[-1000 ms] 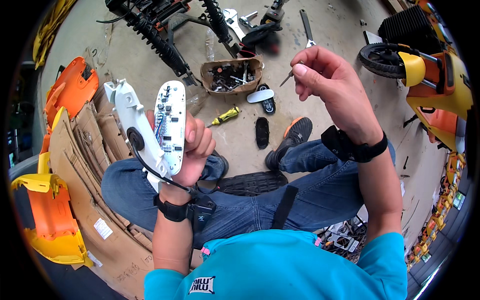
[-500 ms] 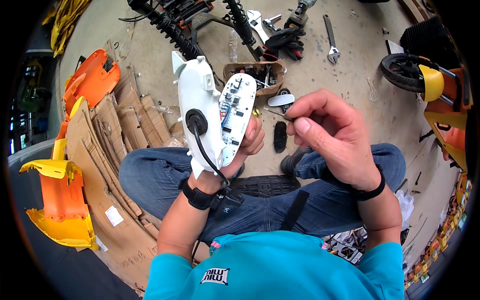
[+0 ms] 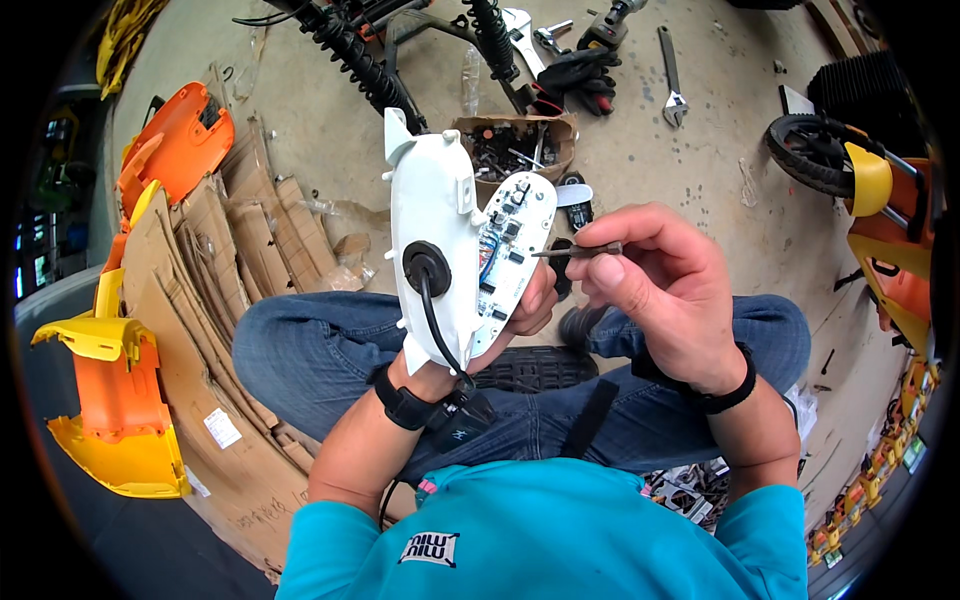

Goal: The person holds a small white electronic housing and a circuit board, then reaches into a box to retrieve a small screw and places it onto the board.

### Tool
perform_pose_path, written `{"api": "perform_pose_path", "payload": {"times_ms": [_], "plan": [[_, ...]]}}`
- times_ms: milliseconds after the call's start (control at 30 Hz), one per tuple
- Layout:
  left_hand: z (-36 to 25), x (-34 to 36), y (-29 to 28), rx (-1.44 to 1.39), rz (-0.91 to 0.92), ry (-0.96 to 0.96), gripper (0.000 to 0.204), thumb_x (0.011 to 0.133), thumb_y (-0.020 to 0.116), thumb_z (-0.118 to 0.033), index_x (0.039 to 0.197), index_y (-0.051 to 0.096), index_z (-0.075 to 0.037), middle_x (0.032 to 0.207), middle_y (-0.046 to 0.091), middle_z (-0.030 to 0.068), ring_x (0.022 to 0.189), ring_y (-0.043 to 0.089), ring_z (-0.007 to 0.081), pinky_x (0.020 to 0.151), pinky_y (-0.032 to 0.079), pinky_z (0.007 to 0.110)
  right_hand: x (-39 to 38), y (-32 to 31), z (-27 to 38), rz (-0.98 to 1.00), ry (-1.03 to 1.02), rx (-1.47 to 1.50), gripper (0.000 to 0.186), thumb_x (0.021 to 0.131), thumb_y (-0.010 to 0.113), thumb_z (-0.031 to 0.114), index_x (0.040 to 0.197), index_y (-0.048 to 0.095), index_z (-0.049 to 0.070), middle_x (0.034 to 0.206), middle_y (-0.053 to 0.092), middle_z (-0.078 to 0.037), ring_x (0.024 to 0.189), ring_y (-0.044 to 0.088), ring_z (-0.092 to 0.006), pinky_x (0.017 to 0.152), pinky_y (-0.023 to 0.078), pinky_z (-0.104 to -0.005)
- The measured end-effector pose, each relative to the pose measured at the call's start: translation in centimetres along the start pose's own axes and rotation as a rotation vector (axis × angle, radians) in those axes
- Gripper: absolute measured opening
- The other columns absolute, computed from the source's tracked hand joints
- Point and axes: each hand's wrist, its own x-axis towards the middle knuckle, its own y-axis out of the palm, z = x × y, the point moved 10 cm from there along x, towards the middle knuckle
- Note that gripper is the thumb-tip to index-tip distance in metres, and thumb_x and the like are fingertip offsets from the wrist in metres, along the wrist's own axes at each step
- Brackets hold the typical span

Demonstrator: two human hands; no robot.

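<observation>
My left hand [image 3: 535, 302] is closed around a white plastic housing [image 3: 440, 190], which stands tilted on end above my lap. A populated white circuit board [image 3: 518, 228] faces up along its right side, with coloured wires near the middle. From a round black grommet [image 3: 427, 268] on the housing a black cable [image 3: 440, 335] runs down to my wrist. Between thumb and fingers my right hand [image 3: 665, 290] pinches a small dark screwdriver bit [image 3: 580, 252]. Its thin tip points left, at the board's right edge; whether it touches cannot be made out. Most of my left palm is hidden behind the housing.
Ahead lies a cardboard box [image 3: 562, 150] of small metal parts, near black gloves [image 3: 582, 80], a power drill [image 3: 610, 25] and an adjustable wrench [image 3: 672, 85]. Cardboard sheets [image 3: 190, 330] and orange-yellow panels [image 3: 110, 385] are at left. A wheeled orange machine [image 3: 815, 155] stands right.
The housing and board have shifted right and slightly down with my left hand. The bit in my right hand has turned nearly level, its tip now beside the board.
</observation>
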Motion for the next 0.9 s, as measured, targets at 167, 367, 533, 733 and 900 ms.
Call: {"api": "perform_pose_path", "payload": {"times_ms": [167,367,533,733,900], "plan": [[0.4,-0.5,-0.5,-0.085,-0.127,-0.006,0.078,0.089,0.024,-0.069,0.069,0.056,-0.001,0.056,0.041,0.0013,0.050,0.026,0.0129,0.049,0.020,0.029,0.3,0.0,0.0,-0.031,-0.023,-0.002,0.021,0.092,0.058,0.008,0.110,0.056,-0.002,0.094,0.063,-0.005,0.086,0.059,-0.0089,0.074,0.049,-0.0228],[0.4,-0.6,-1.2,-0.093,-0.198,0.006,0.079,0.089,0.024,-0.070,0.074,0.059,-0.001,0.059,0.045,0.0019,0.052,0.028,0.0126,0.050,0.022,0.028,0.6,0.5,-0.7,-0.009,-0.047,0.054,0.020,0.094,0.055,0.007,0.111,0.053,-0.003,0.095,0.064,-0.009,0.086,0.061,-0.0108,0.075,0.050,-0.0238],[0.8,-0.9,-1.8,-0.092,-0.242,-0.007,0.077,0.090,0.026,-0.070,0.078,0.061,-0.002,0.060,0.047,0.0011,0.053,0.031,0.0117,0.050,0.023,0.028,0.6,0.6,-0.8,-0.015,-0.075,0.062,0.020,0.094,0.054,0.007,0.112,0.052,-0.003,0.097,0.063,-0.010,0.088,0.062,-0.0126,0.078,0.052,-0.0247],[0.9,-1.0,-2.2,-0.062,-0.268,-0.007,0.076,0.089,0.026,-0.070,0.080,0.060,-0.003,0.062,0.049,0.0007,0.051,0.033,0.0105,0.050,0.023,0.026,0.7,0.6,-1.0,-0.019,-0.082,0.052,0.020,0.094,0.054,0.007,0.111,0.052,-0.004,0.097,0.063,-0.011,0.088,0.062,-0.0127,0.078,0.053,-0.0244],[1.0,-1.0,-2.3,-0.030,-0.251,-0.016,0.075,0.090,0.025,-0.069,0.078,0.059,-0.003,0.062,0.050,0.0000,0.050,0.032,0.0098,0.050,0.023,0.026,0.6,0.6,-0.9,-0.016,-0.093,0.031,0.020,0.094,0.053,0.006,0.111,0.052,-0.004,0.097,0.063,-0.011,0.089,0.062,-0.0126,0.077,0.053,-0.0245]]}}
